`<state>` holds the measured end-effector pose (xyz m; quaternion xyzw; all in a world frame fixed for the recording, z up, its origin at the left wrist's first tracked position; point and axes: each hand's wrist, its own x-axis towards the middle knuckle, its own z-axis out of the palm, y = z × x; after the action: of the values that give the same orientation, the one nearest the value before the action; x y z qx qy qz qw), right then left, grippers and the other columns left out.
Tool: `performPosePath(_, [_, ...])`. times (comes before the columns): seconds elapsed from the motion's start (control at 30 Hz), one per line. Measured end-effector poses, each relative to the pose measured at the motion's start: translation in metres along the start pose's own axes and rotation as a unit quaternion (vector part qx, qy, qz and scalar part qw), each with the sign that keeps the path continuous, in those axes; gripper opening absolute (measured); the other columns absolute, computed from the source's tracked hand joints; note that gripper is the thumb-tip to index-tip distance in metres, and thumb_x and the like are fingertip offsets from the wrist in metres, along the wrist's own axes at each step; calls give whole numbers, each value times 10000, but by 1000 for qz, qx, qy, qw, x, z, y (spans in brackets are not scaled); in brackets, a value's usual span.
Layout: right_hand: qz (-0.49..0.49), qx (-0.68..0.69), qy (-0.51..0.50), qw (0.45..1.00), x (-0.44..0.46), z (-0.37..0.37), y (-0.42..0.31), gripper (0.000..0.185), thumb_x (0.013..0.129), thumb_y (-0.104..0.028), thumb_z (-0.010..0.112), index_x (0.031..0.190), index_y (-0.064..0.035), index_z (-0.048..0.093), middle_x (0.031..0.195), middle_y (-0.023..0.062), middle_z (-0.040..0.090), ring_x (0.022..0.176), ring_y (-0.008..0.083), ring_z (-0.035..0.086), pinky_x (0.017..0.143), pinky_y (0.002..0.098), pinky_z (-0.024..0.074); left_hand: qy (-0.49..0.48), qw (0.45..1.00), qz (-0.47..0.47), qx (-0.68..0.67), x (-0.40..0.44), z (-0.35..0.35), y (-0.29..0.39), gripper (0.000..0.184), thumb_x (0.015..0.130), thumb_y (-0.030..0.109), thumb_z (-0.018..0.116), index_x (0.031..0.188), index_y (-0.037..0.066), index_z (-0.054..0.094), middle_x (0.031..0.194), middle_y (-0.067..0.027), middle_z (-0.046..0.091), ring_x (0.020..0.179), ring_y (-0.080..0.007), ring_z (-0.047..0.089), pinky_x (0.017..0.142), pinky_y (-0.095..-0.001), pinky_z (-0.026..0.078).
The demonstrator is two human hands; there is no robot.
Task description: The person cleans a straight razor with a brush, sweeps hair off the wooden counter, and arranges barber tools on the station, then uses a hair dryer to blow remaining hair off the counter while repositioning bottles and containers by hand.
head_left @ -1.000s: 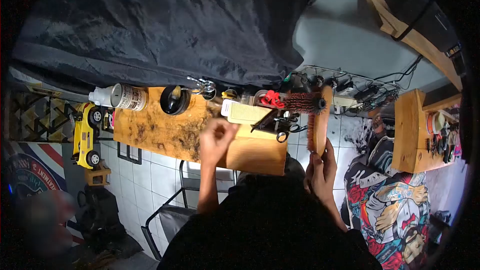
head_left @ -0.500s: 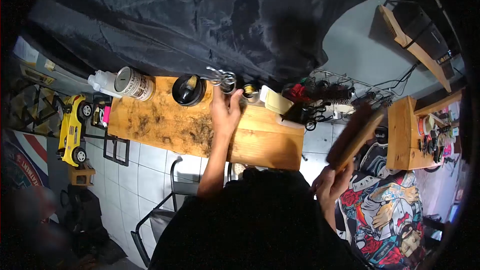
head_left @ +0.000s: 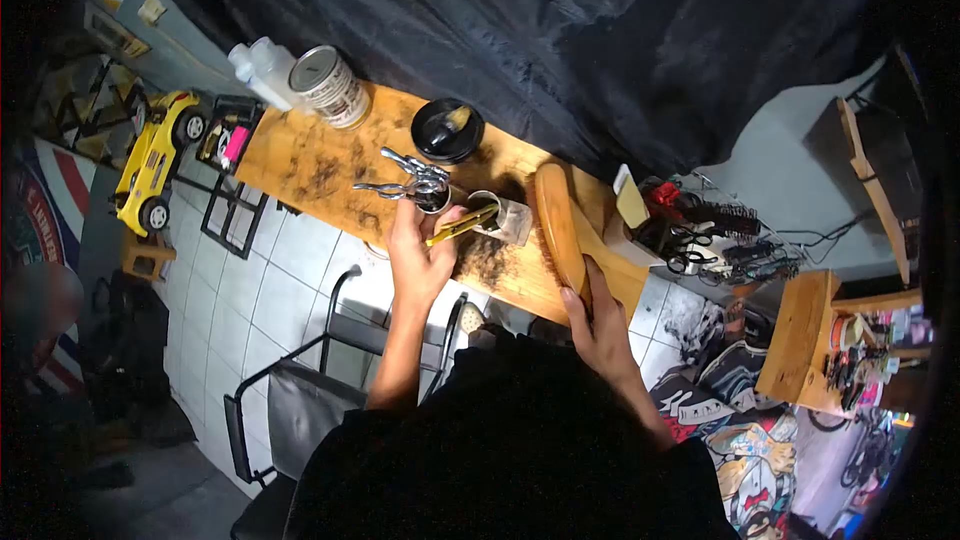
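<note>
My left hand [head_left: 420,265] is closed around a small container [head_left: 434,202] with several silver scissors [head_left: 405,176] standing in it. Right beside its fingers, a clear cup [head_left: 512,223] holds a yellow item [head_left: 462,225]; whether my fingers touch it cannot be made out. My right hand [head_left: 598,330] grips the end of a wooden brush [head_left: 562,225], its dark bristles facing left, over the wooden tabletop [head_left: 390,230]. Dark hair clippings [head_left: 490,262] lie on the wood near the clear cup. A black bowl [head_left: 447,130] with a small brush in it sits farther back.
A can [head_left: 330,88] and clear bottles [head_left: 262,72] stand at the tabletop's far left. A holder of combs, scissors and round brushes [head_left: 665,230] is at its right end. A yellow toy car [head_left: 158,165] is left; a black chair [head_left: 305,410] stands in front.
The scissors container has moved from the back edge toward the front, with my left hand now around it. The brush in my right hand has come left, over the tabletop. The view has turned.
</note>
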<state>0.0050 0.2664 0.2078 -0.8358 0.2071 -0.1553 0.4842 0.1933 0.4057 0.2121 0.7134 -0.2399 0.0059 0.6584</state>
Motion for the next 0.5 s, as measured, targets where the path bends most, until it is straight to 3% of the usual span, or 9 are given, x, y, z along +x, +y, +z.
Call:
performPosePath(0.1, [11,-43,-74,996,-7,9,7,453,911,-153,540,1301,40,415,1108,302,565,1065,442,549,923,409,426,23,999,-1,21,1,-1,4,239,789,-156,451,1006,-57,475,907,-139,655,893,-196,675,790,-277,519])
performPosePath(0.13, [-74,-105,-60,990,-14,12,14,477,891,-141,570,1306,39,418,1141,297,557,1105,429,535,956,402,409,42,999,1,32,3,0,3,222,802,-141,476,1006,-56,478,906,-137,658,886,-185,673,788,-276,519])
performPosePath(0.17, [-78,-107,-67,989,-20,9,15,477,891,-141,570,1306,39,418,1141,297,557,1105,429,535,956,402,409,58,997,2,41,3,0,3,206,814,-126,501,1007,-54,481,904,-134,661,879,-174,671,785,-274,519])
performPosePath(0.3, [-99,-89,-83,988,-20,-4,5,484,885,-129,587,1307,41,424,1138,282,570,1107,393,552,954,403,412,87,996,-14,31,2,-2,6,206,833,-65,569,1025,-59,495,876,-127,661,781,-126,656,666,-246,505])
performPosePath(0.37, [86,70,-42,993,-4,-5,-3,463,895,-131,578,1298,44,434,1097,271,591,1068,368,583,930,387,428,79,994,-30,71,-3,-8,-3,211,834,-47,585,1026,-59,499,862,-122,660,740,-113,641,626,-241,490])
performPosePath(0.4, [206,-2,-80,975,6,-11,-13,449,904,-135,565,1297,42,437,1073,265,603,1032,354,604,912,368,438,70,991,-43,108,-4,-9,-5,218,834,-30,601,1027,-59,503,849,-117,659,699,-100,625,585,-237,474])
performPosePath(0.43, [207,-1,-78,975,9,-7,-8,449,904,-135,565,1297,42,437,1073,265,603,1032,354,604,912,368,438,68,991,-42,108,-3,-5,-5,218,834,-30,601,1027,-59,503,849,-117,659,699,-100,625,585,-237,474])
performPosePath(0.5, [-46,-52,-9,998,8,6,6,446,903,-138,565,1289,50,442,1091,266,599,1041,351,599,923,372,433,101,993,-9,58,-5,2,-1,241,834,0,627,1034,-58,507,830,-105,656,657,-91,598,549,-234,455])
